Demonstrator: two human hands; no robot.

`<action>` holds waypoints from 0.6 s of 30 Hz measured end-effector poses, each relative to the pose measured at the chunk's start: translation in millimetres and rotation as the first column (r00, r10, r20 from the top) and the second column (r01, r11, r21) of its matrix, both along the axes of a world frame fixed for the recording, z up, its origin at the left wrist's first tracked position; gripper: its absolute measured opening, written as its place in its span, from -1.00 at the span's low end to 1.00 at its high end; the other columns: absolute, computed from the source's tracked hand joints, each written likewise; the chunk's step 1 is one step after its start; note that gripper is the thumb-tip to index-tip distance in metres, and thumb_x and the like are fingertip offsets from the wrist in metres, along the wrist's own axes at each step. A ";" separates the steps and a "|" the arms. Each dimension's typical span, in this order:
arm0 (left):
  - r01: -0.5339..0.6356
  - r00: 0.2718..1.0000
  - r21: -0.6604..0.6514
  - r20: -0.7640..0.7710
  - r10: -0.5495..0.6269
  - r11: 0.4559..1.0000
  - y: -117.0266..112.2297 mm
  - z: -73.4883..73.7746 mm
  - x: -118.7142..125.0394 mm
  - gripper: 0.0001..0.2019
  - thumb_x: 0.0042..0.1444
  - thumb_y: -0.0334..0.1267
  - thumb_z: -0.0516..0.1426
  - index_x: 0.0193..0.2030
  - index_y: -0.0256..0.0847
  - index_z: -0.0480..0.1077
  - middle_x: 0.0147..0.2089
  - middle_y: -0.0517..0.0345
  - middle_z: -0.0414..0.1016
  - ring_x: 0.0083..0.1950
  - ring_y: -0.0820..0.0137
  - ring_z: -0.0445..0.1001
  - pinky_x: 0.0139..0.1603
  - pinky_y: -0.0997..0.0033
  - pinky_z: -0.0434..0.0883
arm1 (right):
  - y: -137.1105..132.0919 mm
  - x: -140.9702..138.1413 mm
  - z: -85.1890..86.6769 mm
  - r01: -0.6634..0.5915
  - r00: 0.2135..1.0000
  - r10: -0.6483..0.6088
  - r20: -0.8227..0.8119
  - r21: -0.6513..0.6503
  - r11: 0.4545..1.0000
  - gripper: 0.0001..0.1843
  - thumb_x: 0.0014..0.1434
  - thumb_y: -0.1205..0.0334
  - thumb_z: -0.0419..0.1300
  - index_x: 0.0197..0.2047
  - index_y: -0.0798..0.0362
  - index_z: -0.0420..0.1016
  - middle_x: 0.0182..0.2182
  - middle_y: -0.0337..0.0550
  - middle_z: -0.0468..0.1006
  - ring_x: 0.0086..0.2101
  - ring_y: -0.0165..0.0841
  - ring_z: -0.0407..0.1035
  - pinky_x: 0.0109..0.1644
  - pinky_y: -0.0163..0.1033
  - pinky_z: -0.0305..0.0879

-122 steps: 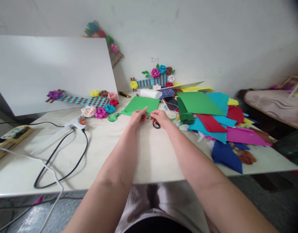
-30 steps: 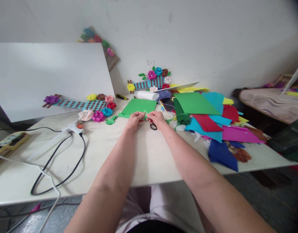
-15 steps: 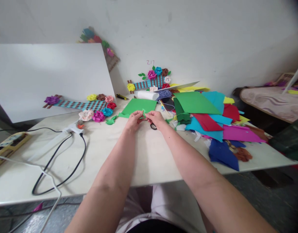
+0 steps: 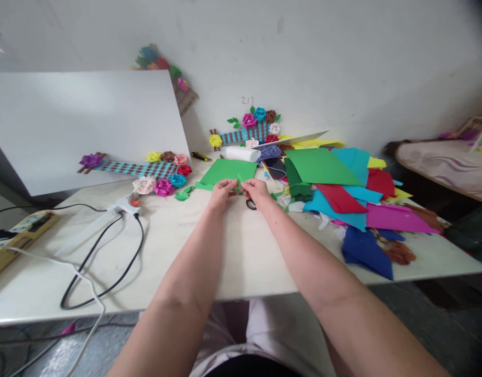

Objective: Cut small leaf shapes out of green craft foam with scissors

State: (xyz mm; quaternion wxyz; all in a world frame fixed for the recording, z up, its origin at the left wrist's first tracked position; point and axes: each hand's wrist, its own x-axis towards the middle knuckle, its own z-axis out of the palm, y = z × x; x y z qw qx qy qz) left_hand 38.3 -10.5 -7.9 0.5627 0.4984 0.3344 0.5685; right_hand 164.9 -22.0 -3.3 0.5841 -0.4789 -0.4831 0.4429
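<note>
Green paper scrap (image 4: 238,183): anything changed since half a second ago?
— Hardly. My left hand (image 4: 221,191) and right hand (image 4: 258,190) stay pinched on it from 9 and 3 o'clock, just above the table (image 4: 241,251).
— Any writing?
— "217" (image 4: 248,99) on the wall, at 12 o'clock.
— And the scrap itself?
— Between my fingertips. The green sheet (image 4: 231,170) is just beyond at 12, and the scissors (image 4: 251,203) are under my right hand.

Only 1 readable mark: handwritten no. "217" (image 4: 249,99), faint reddish pen, on white plaster wall (image 4: 343,63), just above woven blue-brown paper strip w/ paper roses (image 4: 241,136) leaning at wall.
</note>
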 end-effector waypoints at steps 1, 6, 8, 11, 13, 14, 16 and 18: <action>-0.028 1.000 -0.008 -0.006 0.027 1.000 0.0 0.2 0.2 -0.71 -0.22 -0.13 0.32 -0.52 -0.27 0.36 -0.53 0.21 0.40 -0.52 0.54 0.33 -0.42 0.48 0.32 | 0.9 -0.2 -0.8 0.015 1.000 -0.015 0.002 -0.002 1.000 -0.77 -0.03 0.21 0.30 -0.56 0.10 0.34 -0.66 -0.31 0.40 -0.69 -0.57 0.19 -0.68 -0.47 0.08; -0.169 0.983 -0.040 -0.082 0.165 0.985 6.3 -4.8 3.8 -0.77 -0.11 -0.22 0.24 -0.57 -0.25 0.29 -0.65 0.24 0.32 -0.67 0.57 0.20 -0.62 0.51 0.14 | 3.8 -2.0 -3.4 0.140 0.988 -0.141 0.058 0.018 0.990 -0.79 -0.01 0.20 0.26 -0.54 0.08 0.34 -0.66 -0.31 0.40 -0.69 -0.54 0.19 -0.68 -0.44 0.09; -0.219 0.971 -0.047 -0.105 0.213 0.975 9.7 -8.0 6.3 -0.79 -0.07 -0.25 0.21 -0.57 -0.24 0.26 -0.69 0.27 0.29 -0.70 0.57 0.18 -0.64 0.52 0.11 | 3.7 -3.3 -3.0 0.169 0.981 -0.174 0.090 0.068 0.983 -0.78 -0.02 0.17 0.26 -0.53 0.08 0.34 -0.66 -0.31 0.40 -0.69 -0.54 0.19 -0.67 -0.43 0.10; -0.257 0.964 -0.070 -0.097 0.249 0.964 13.7 -11.9 8.9 -0.81 -0.05 -0.28 0.21 -0.53 -0.24 0.27 -0.67 0.28 0.32 -0.69 0.57 0.22 -0.61 0.52 0.17 | 5.1 -6.3 -1.1 0.176 0.974 -0.195 0.115 0.152 0.973 -0.79 -0.02 0.14 0.25 -0.53 0.07 0.36 -0.65 -0.31 0.41 -0.68 -0.52 0.19 -0.65 -0.41 0.12; -0.242 0.970 -0.093 -0.047 0.238 0.966 15.9 -13.5 9.3 -0.82 -0.05 -0.29 0.22 -0.51 -0.25 0.28 -0.64 0.26 0.35 -0.65 0.55 0.27 -0.55 0.51 0.24 | 8.5 -10.0 1.2 0.158 0.972 -0.188 0.143 0.194 0.968 -0.81 -0.01 0.15 0.23 -0.52 0.07 0.38 -0.64 -0.30 0.42 -0.67 -0.51 0.20 -0.61 -0.39 0.15; -0.217 0.976 -0.109 -0.006 0.218 0.970 16.8 -14.0 9.2 -0.83 -0.06 -0.31 0.22 -0.50 -0.26 0.28 -0.62 0.25 0.36 -0.63 0.55 0.30 -0.51 0.50 0.27 | 10.9 -13.0 2.8 0.139 0.970 -0.176 0.168 0.213 0.967 -0.83 -0.01 0.17 0.22 -0.52 0.07 0.39 -0.64 -0.30 0.43 -0.66 -0.49 0.21 -0.59 -0.38 0.17; -0.140 0.980 -0.131 0.125 0.157 0.981 18.3 -13.8 9.0 -0.83 -0.07 -0.33 0.23 -0.49 -0.27 0.28 -0.58 0.23 0.38 -0.56 0.54 0.35 -0.41 0.49 0.33 | 16.1 -22.0 7.1 0.079 0.959 -0.142 0.245 0.250 0.965 -0.85 0.00 0.20 0.22 -0.52 0.06 0.41 -0.63 -0.28 0.45 -0.62 -0.46 0.26 -0.52 -0.36 0.21; -0.099 0.951 -0.162 0.276 0.142 0.982 18.3 -11.6 9.3 -0.85 -0.05 -0.35 0.22 -0.48 -0.26 0.28 -0.55 0.24 0.37 -0.50 0.54 0.37 -0.34 0.50 0.35 | 19.7 -35.6 13.7 0.008 0.935 -0.106 0.340 0.278 0.961 -0.86 0.01 0.21 0.22 -0.53 0.06 0.44 -0.59 -0.26 0.48 -0.54 -0.42 0.33 -0.45 -0.35 0.25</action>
